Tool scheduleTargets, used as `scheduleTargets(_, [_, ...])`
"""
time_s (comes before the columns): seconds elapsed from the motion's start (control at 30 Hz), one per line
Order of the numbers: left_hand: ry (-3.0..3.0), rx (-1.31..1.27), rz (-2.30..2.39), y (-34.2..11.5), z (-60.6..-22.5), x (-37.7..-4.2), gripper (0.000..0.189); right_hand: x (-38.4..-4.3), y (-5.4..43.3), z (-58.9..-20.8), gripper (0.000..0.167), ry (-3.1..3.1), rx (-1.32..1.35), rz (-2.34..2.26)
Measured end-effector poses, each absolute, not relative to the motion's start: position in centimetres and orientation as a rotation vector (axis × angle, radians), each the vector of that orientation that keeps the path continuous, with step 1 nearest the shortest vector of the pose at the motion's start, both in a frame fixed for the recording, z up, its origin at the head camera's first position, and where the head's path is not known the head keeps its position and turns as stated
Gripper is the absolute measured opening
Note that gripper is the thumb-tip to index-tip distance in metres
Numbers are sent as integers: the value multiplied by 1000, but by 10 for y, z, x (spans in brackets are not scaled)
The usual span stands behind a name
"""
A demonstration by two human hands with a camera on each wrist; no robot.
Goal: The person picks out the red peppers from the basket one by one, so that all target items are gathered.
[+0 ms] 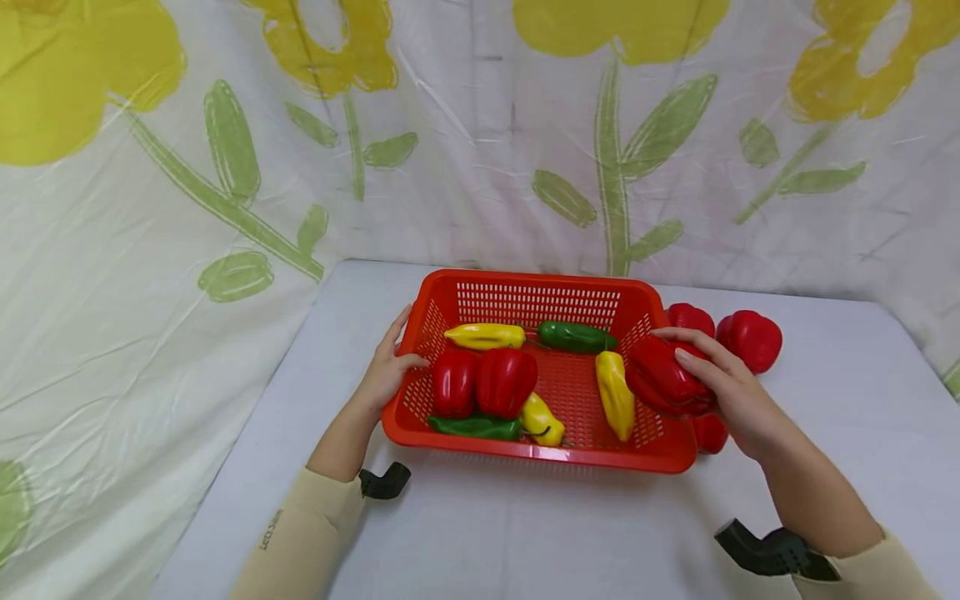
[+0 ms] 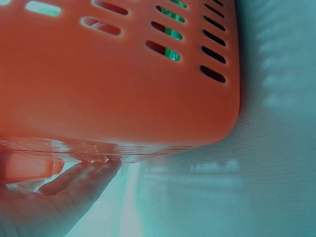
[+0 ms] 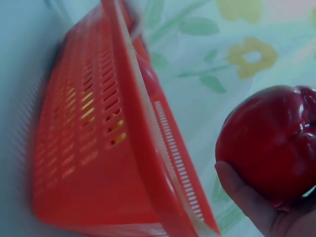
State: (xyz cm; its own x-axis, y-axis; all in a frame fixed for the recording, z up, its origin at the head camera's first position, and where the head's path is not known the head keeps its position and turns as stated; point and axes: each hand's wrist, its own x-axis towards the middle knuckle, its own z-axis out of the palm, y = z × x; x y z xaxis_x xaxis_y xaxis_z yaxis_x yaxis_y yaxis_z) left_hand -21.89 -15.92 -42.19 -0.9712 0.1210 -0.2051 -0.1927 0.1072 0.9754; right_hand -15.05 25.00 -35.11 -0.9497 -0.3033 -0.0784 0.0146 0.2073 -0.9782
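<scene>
A red plastic basket (image 1: 480, 445) with slotted walls stands on the table. My left hand (image 1: 384, 373) holds its left rim, thumb over the edge and fingers on the outside; the left wrist view shows the fingers (image 2: 84, 185) against the basket wall. In my right hand (image 1: 738, 400) is a red bell pepper (image 1: 663, 379), raised at the basket's right rim. Inside the basket lie two red bell peppers (image 1: 507, 383) at the left, several yellow peppers (image 1: 617, 396), and green peppers (image 1: 577, 337) at the back and front.
Outside the basket, to its right, more red bell peppers (image 1: 750, 340) rest on the white table (image 1: 600, 533); one near the front (image 1: 710, 433) is partly hidden by the basket and right hand. A flower-printed curtain (image 1: 465, 167) hangs behind and at the left.
</scene>
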Motion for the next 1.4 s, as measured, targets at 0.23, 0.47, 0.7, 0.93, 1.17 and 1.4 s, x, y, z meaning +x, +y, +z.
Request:
scheduleTargets(0.23, [2139, -59, 1959, -159, -424, -220, 80, -146, 258, -359, 36, 2162, -284, -1981])
scheduleTargets(0.47, [2136, -57, 1968, -159, -423, -220, 80, -142, 271, -368, 37, 2162, -252, -2106])
scheduleTargets(0.7, [2142, -48, 1965, -160, -423, -221, 80, -137, 290, -377, 42, 2130, -254, -2237])
scheduleTargets(0.93, [2141, -57, 1970, -160, -422, -220, 81, -129, 306, -386, 44, 2165, -242, -2347])
scheduleTargets(1.17, [2142, -56, 1961, -160, -422, -219, 80, -124, 318, -398, 45, 2207, -131, -2426])
scheduleTargets(1.4, [2135, -54, 1961, -160, -422, -219, 80, -118, 322, -407, 44, 2238, 33, -2594])
